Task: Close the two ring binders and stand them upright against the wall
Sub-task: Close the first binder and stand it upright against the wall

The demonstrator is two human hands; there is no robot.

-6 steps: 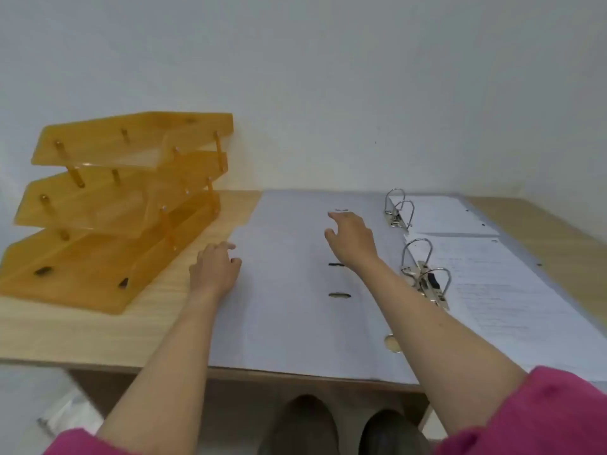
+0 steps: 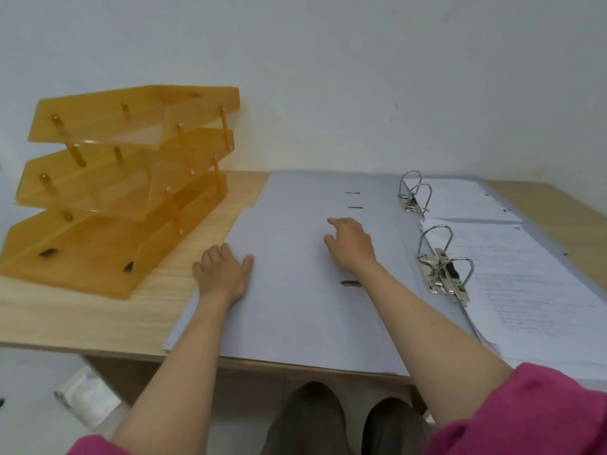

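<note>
Two grey ring binders lie open and flat on the wooden desk, one behind the other. The near binder [image 2: 295, 316] has its left cover spread toward me, its metal rings [image 2: 443, 267] standing open, and printed sheets on its right side. The far binder [image 2: 312, 188] lies against the wall with its own rings [image 2: 414, 195]. My left hand [image 2: 223, 274] rests palm down on the left edge of the near cover, fingers apart. My right hand [image 2: 349, 244] lies flat on the middle of that cover, fingers spread, holding nothing.
An orange three-tier letter tray [image 2: 115, 192] stands on the desk [image 2: 82, 310] at the left, close to the binders' left edges. The white wall [image 2: 328, 77] rises right behind the desk. Loose printed paper [image 2: 525, 290] overhangs at the right. My knees show below the desk's front edge.
My left hand has settled flatter onto the cover's left edge. My right hand stays on the cover's middle, almost unmoved.
</note>
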